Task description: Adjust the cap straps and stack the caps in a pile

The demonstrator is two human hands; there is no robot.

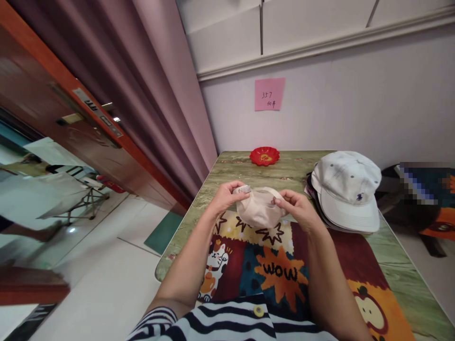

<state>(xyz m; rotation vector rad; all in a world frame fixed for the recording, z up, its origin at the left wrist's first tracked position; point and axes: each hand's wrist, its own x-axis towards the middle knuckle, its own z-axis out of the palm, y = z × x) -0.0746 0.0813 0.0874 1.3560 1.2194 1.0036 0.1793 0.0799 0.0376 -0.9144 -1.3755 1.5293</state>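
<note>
Above the colourful mat (249, 265), a cream-coloured cap (261, 213) hangs between my two hands. My left hand (229, 196) pinches its left edge, where a small greyish patterned piece shows at the thumb. On the opposite edge, my right hand (295, 206) has thumb and fingers closed on the rim. The crown bulges down and toward me, and the opening tilts up. A stack of caps rests right of my right hand, topped by a white cap (348, 189) with a small dark emblem; darker brims show beneath it.
A scalloped red dish (265, 156) stands at the back of the green wood-patterned table (227, 166). A pink note (269, 94) is stuck to the wall. To the left are a purple curtain (159, 85), a door (71, 94) and part of another person (31, 227).
</note>
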